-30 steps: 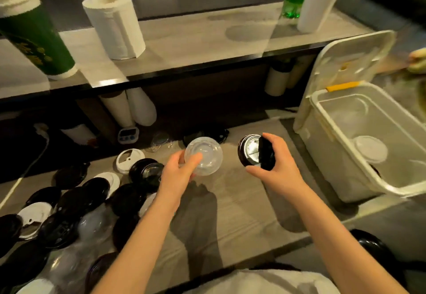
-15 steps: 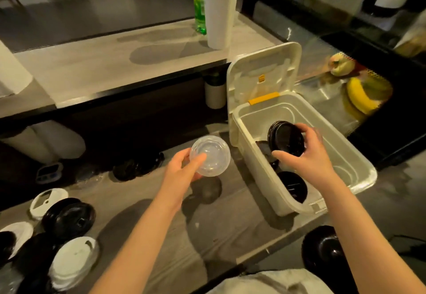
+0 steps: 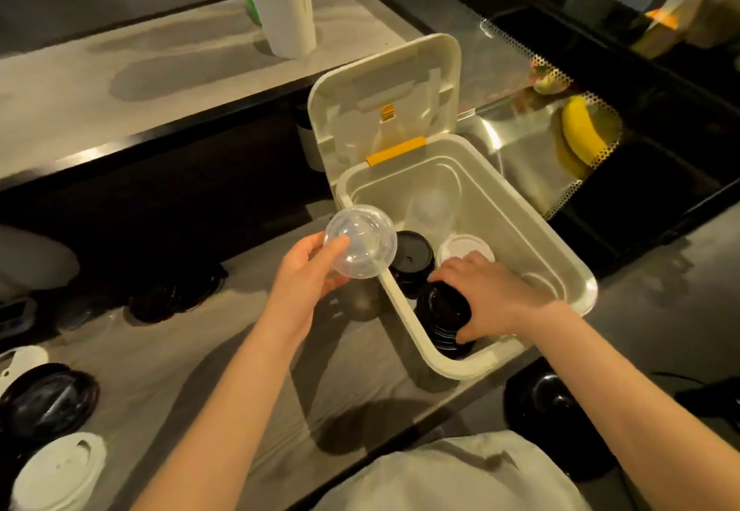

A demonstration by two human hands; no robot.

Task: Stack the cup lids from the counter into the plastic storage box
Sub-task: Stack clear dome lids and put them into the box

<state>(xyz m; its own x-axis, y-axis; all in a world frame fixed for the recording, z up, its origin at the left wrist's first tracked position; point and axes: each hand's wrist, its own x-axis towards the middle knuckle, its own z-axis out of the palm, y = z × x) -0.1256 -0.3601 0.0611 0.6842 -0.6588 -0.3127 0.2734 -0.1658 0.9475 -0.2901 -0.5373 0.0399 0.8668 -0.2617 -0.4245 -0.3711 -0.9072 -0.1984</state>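
**Black lid going down, clear dome waiting its turn**

The counter (image 3: 200,350) runs across in front of me. The plastic storage box (image 3: 520,230) sits on its right end, long side running away from me, with its hinged cover (image 3: 384,97) thrown back and standing behind it.

My right hand (image 3: 492,294) is down in the near end of the box. Its fingers are curled over a black lid (image 3: 438,310) and the thumb is on the near rim, holding it flat on a dark pile. Just beyond is a second black stack (image 3: 412,258) against the left wall, with a white lid (image 3: 464,248) beside it.

My left hand (image 3: 304,278) pinches a clear dome lid (image 3: 360,242) by its rim between thumb and fingers, held up over the box's left wall.

I judge this as the seating step for the black lid. It needs to sit centred and level on its pile before I let go, or the stack will lean. Then the dome wants a place of its own. Something pale and clear shows at the far end, too faint to be sure of.

Both lids are round, so neither has a long axis. The black one lies flat, face up. The dome is tilted, its round face turned up toward me. I cannot tell whether bulge or hollow faces me.

Loose lids (image 3: 48,406) remain at the counter's left.
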